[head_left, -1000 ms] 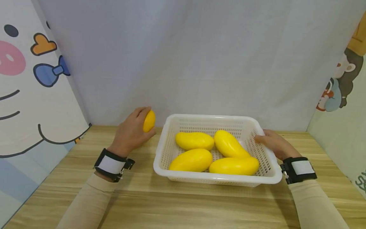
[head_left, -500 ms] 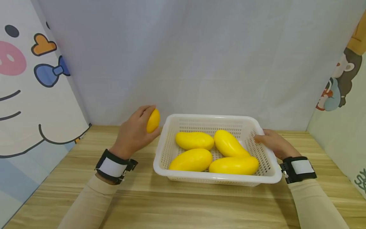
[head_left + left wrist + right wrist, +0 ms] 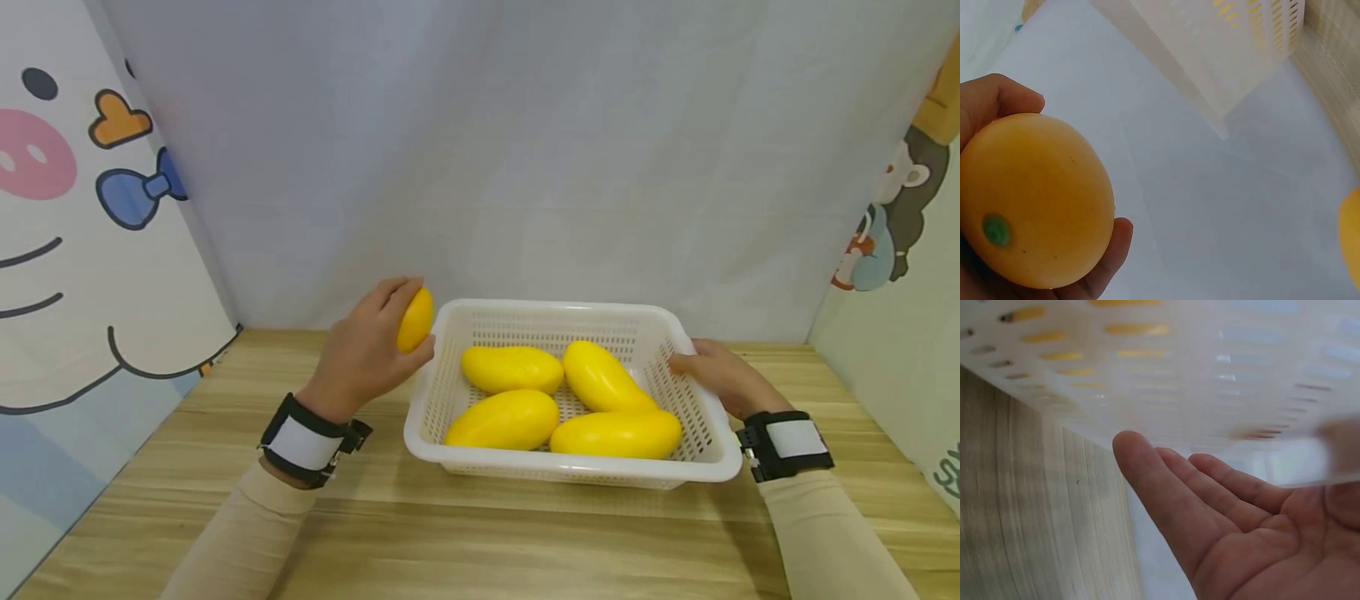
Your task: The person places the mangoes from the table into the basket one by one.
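Observation:
My left hand (image 3: 367, 350) grips a yellow mango (image 3: 416, 321) just off the left rim of a white plastic basket (image 3: 570, 467). In the left wrist view the same mango (image 3: 1041, 200) shows a green stem spot, with fingers and thumb curled round it. At the basket's right end my right hand (image 3: 723, 379) holds the rim, thumb over the inside. Seen in the right wrist view, the other fingers (image 3: 1172, 506) lie against the outside of the perforated wall. Inside the basket lie several yellow mangoes, one at the back left (image 3: 512, 370) and one at the front right (image 3: 615, 434).
Basket and arms are over a wood-grain table (image 3: 480, 542). A pale cloth backdrop (image 3: 525, 167) stands close behind, with cartoon-printed panels at left (image 3: 45, 333) and right (image 3: 885, 333). A yellow rounded thing (image 3: 1351, 237) is cut off at the left wrist view's edge.
My left hand has moved a little to the right with its mango, closer to the basket's left rim. The right hand and the basket have stayed in place.

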The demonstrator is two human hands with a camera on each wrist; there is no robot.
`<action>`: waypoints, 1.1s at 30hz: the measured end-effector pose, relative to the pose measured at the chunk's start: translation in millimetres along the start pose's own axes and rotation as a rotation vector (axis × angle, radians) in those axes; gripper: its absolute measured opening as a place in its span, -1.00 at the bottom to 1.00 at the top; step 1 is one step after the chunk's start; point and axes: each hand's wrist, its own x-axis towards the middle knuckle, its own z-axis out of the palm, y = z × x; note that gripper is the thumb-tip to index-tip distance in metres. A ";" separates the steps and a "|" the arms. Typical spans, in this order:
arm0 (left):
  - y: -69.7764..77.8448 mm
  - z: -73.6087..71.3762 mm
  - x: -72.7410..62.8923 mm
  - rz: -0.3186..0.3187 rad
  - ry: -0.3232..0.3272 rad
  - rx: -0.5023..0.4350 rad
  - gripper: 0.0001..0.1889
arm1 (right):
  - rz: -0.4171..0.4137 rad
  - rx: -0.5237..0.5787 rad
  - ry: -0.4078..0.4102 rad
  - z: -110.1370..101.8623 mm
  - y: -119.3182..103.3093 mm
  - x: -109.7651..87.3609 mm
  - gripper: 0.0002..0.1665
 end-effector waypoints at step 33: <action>22.1 5.4 7.8 0.085 0.022 -0.042 -0.29 | -0.005 -0.011 -0.002 0.0 0.4 1.6 -0.38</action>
